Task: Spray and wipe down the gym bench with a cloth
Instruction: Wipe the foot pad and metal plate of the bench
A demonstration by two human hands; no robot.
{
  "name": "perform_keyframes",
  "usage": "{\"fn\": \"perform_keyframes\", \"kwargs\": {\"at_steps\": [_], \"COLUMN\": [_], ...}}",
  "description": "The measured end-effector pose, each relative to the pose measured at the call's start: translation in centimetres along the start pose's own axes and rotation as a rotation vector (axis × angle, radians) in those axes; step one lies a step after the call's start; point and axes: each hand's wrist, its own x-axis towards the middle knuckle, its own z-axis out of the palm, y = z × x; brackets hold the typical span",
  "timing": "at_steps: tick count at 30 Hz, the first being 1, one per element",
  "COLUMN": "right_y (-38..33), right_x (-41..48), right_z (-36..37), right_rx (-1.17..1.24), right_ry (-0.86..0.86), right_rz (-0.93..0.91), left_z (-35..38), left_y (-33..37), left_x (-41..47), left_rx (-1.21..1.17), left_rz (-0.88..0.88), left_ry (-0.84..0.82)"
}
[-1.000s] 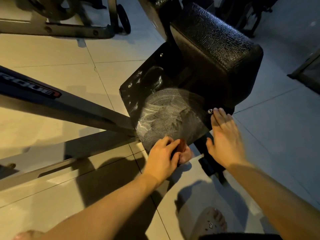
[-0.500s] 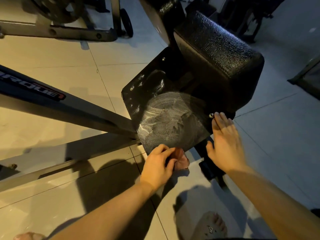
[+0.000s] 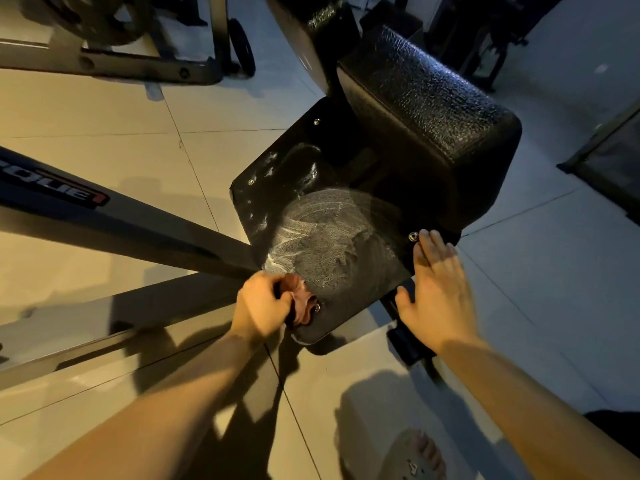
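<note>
A black gym bench stands ahead of me, with a thick padded block [image 3: 429, 109] above a flat black plate [image 3: 332, 244]. The plate carries whitish wet streaks across its middle. My left hand [image 3: 263, 306] grips a bunched reddish-brown cloth [image 3: 303, 303] and presses it on the plate's near left edge, beside a silver bolt. My right hand [image 3: 436, 292] lies flat with straight fingers on the plate's right edge, fingertips next to another bolt. No spray bottle is in view.
A dark steel beam [image 3: 114, 226] with red and white lettering runs from the left edge to the plate. Another machine frame with small wheels [image 3: 239, 46] stands at the back left. My bare foot [image 3: 422, 455] is on the tiled floor below.
My left hand has slid the cloth from below the plate's near edge up and left onto its near left corner. The right hand stays on the right edge.
</note>
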Motion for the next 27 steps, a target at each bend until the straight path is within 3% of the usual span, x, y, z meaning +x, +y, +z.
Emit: {"fn": "perform_keyframes", "kwargs": {"at_steps": [9, 14, 16, 20, 25, 27], "right_y": [0.1, -0.1, -0.2, -0.4, -0.3, -0.3], "right_x": [0.1, 0.4, 0.5, 0.4, 0.3, 0.3], "right_z": [0.4, 0.8, 0.9, 0.8, 1.0, 1.1], "right_rx": [-0.019, -0.041, -0.054, -0.032, -0.014, -0.011], "right_ry": [-0.018, -0.008, -0.009, 0.006, 0.028, 0.038], "right_rz": [0.019, 0.023, 0.028, 0.031, 0.01, 0.01], "left_z": [-3.0, -0.4, 1.1, 1.9, -1.1, -0.8], "left_y": [3.0, 6.4, 9.0, 8.4, 0.5, 1.4], "left_x": [5.8, 3.4, 2.2, 1.5, 4.3, 3.7], "left_rx": [0.442, 0.048, -0.082, -0.021, -0.019, -0.053], "left_rz": [0.167, 0.085, 0.16, 0.304, -0.178, -0.205], "left_ry": [0.16, 0.044, -0.013, 0.025, 0.135, 0.151]}}
